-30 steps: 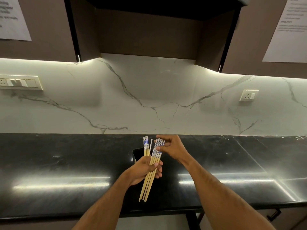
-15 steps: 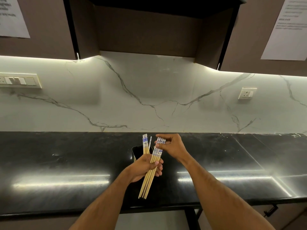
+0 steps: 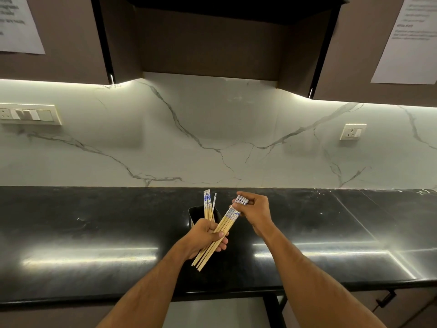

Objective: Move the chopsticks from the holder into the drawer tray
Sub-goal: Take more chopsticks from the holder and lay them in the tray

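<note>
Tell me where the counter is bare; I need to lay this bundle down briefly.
Bare: the black counter left of the holder, and the stretch right of the right hand toward the socket. Crowded: the middle, with both hands and chopsticks.

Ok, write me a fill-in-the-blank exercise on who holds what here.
1. The left hand grips a slanted bundle of chopsticks around its ____.
2. The right hand pinches the bundle's ____-patterned ends.
3. A few chopsticks stand upright in the ____ holder.
4. The holder sits on a black ____.

Missing: middle; blue; black; countertop
</note>
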A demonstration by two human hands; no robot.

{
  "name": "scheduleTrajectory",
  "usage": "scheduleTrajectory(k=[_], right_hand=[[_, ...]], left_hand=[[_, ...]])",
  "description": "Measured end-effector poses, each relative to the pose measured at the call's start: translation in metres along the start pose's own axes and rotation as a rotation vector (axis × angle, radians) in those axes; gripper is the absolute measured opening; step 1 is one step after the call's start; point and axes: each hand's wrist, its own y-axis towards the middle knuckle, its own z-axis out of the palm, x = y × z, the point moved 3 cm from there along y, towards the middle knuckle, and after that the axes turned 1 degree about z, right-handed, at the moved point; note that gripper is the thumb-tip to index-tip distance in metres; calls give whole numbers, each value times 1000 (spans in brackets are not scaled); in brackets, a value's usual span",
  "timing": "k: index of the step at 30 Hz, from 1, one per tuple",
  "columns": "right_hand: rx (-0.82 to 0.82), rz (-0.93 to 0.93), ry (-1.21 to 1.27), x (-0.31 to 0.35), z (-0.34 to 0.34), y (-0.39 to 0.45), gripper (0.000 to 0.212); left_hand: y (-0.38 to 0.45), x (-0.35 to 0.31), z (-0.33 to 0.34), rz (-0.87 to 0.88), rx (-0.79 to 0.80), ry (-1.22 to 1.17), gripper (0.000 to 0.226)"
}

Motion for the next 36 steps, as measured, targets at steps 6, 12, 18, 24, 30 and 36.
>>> scheduleTrajectory(k=[6,12,18,24,30,36], right_hand=[[8,11,32,-1,-3,-3,41],[-48,66,84,-6,-13,-5,41],[-78,84,104,-8,-20,-6,40],[-55,65,119,-10,-27,-13,41],[-41,-56,-263,-6,-35,-24,62],[309,-431,-967,11,-9,-67,58]], left_hand=[[-2,-4,7,-9,13,62,19],[-5,-8,17,-21,78,67,18],[-3,-14,25,-7,-1,182,15],[-10,-21,34,37,-134,353,14],[-18,-25,34,-4,-247,601,12],[-40,-18,38,86,-234,1135,11]])
